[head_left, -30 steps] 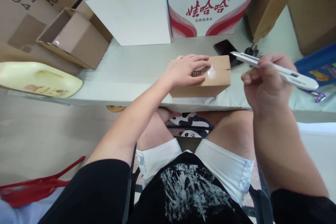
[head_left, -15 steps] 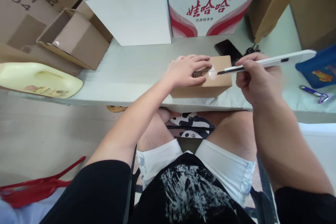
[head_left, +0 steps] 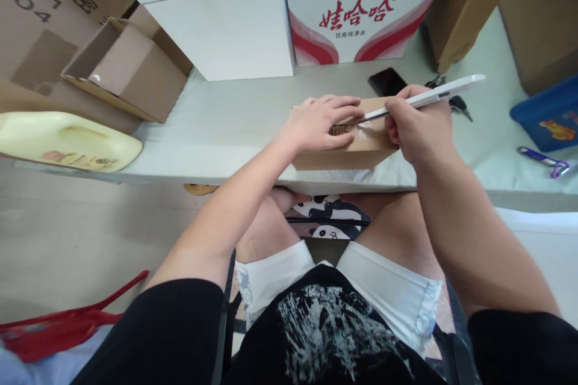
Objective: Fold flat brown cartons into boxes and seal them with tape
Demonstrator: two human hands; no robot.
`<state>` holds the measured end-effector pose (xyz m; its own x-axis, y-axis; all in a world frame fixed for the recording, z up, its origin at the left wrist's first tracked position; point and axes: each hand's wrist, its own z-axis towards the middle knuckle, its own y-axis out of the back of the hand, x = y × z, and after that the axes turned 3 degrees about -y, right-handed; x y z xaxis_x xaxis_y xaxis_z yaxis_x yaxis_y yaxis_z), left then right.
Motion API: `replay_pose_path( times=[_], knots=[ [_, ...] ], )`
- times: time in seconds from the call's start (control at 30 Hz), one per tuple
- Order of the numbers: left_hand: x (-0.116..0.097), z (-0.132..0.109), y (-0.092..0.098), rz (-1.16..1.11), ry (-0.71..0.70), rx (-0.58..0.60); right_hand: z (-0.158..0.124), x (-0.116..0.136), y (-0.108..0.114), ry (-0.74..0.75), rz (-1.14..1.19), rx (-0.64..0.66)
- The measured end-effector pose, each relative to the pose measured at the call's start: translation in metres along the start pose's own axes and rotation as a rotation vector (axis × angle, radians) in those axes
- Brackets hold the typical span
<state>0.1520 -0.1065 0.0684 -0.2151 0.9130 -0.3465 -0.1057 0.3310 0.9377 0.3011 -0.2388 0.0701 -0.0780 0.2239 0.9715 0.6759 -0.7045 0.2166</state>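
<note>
A small brown cardboard box (head_left: 336, 160) lies near the front edge of the covered table. My left hand (head_left: 320, 123) rests flat on its top with the fingers spread, over a dark printed mark. In my right hand (head_left: 419, 126) is a white utility knife (head_left: 445, 91), held like a pen. Its blade points left, and the tip is at the box top close to my left fingers, beside a shiny patch of clear tape (head_left: 366, 129). Whether the tip has gone into the cardboard I cannot tell.
Behind stand white cartons (head_left: 226, 36) and a red-lettered carton (head_left: 356, 27). A black phone (head_left: 387, 81) and keys (head_left: 460, 107) lie past the box. To the right are a blue package (head_left: 548, 115) and a purple tool (head_left: 544, 159); at left, a yellow jug (head_left: 67, 141) and an open carton (head_left: 130, 69).
My right hand has moved left with the utility knife, bringing the blade from the right part of the box top to beside my left fingers. My left hand has stayed in place.
</note>
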Motion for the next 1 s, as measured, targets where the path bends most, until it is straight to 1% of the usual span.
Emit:
replay_pose_path(
  times=[0.13, 0.3, 0.5, 0.73, 1.0],
  knots=[
    [0.0011, 0.0006, -0.0003, 0.004, -0.006, 0.006, -0.0004, 0.0002, 0.0004, 0.001, -0.001, 0.014],
    [0.0022, 0.0015, -0.0012, -0.002, -0.011, 0.007, -0.0006, 0.0002, 0.0000, -0.001, -0.025, 0.000],
    [0.0033, 0.0019, -0.0022, -0.009, -0.015, 0.002, -0.0003, -0.0007, -0.0003, 0.028, -0.076, 0.004],
    [0.0018, 0.0007, -0.0014, 0.006, -0.013, -0.006, -0.0001, 0.0000, -0.0013, 0.003, -0.034, 0.009],
    [0.0007, -0.0001, -0.0016, 0.027, -0.017, -0.003, 0.0006, -0.0011, 0.0026, 0.016, -0.004, 0.073]
  ],
)
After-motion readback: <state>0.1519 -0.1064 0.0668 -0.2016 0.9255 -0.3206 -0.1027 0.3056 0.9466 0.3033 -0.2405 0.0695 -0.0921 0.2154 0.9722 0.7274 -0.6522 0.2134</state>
